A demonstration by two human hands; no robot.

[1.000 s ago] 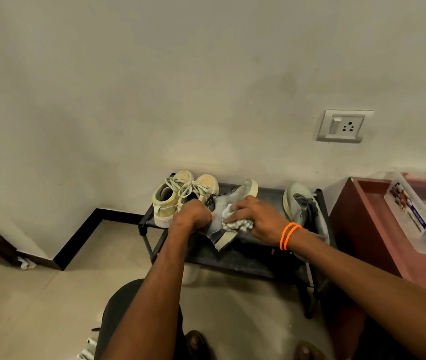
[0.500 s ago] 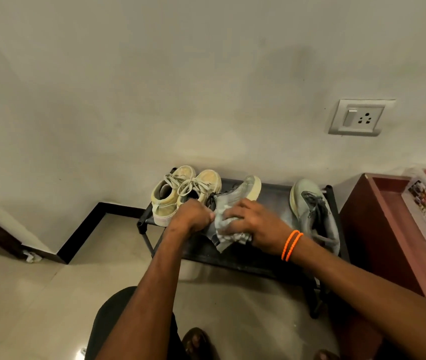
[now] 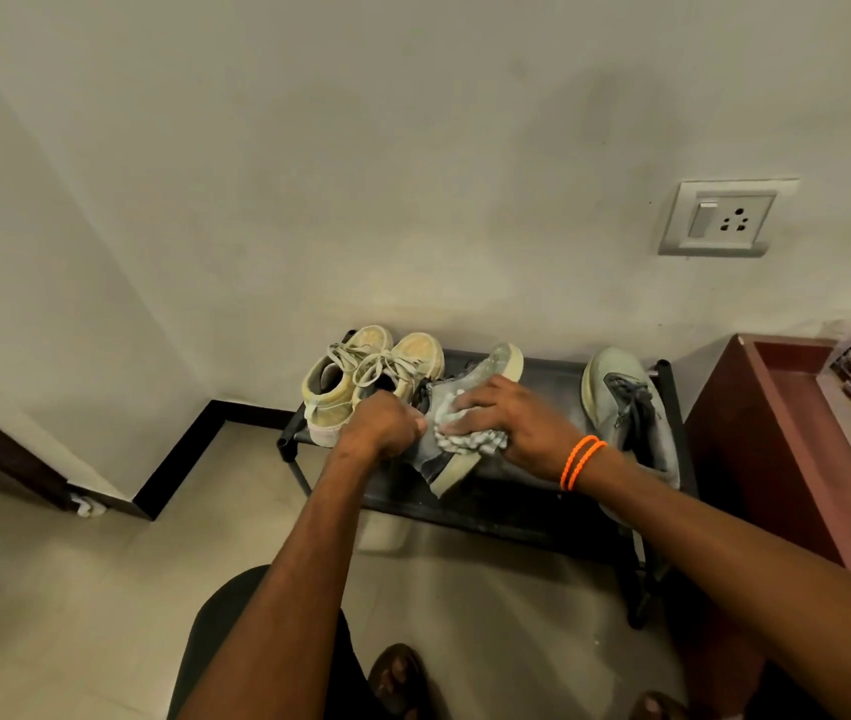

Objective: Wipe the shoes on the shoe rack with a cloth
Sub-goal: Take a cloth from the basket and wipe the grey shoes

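Grey shoe (image 3: 470, 402) is tipped on its side on the shoe rack (image 3: 543, 506), toe pointing to about 1 o'clock toward the wall, pale sole edge facing 4 o'clock. Left hand (image 3: 379, 426) grips it at the collar end, fingers curled round; right hand (image 3: 509, 420) presses a bunched striped cloth (image 3: 470, 439) flat on the upper. Its mate (image 3: 631, 413) lies on the rack at 3 o'clock; yellow pair (image 3: 366, 379) stands at 10 o'clock, just beside the left hand. Shoe looks light, upper soft and likely to give under pressure, sole stiff: best held at heel or collar while wiping. Cloth is limp, needs wadding to bear down. Socket (image 3: 719, 220) on wall at 1 o'clock
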